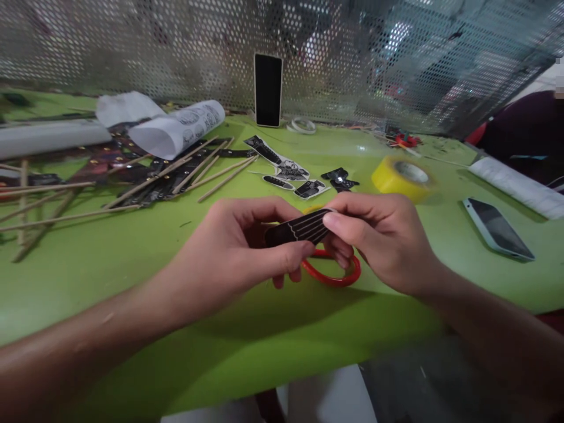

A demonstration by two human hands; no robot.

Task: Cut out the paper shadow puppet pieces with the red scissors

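A black paper cutout (304,228) with thin white lines is held between both hands over the green table. My left hand (251,241) pinches its left and lower edge between thumb and fingers. At the upper right end, my right hand (374,235) grips it with thumb and forefinger. Just below the hands lies a red ring (335,281), like a roll of tape, partly covered by the right fingers. Beyond them are several black-and-white paper cutouts (293,170) and a dark cutout piece (339,178).
Yellow tape roll (400,179) and a phone (497,229) lie to the right. Wooden sticks (167,173), dark strips and rolled printed paper (178,129) cover the left. A dark upright phone (268,90) leans on the perforated metal screen (185,53). The table's front edge is near me.
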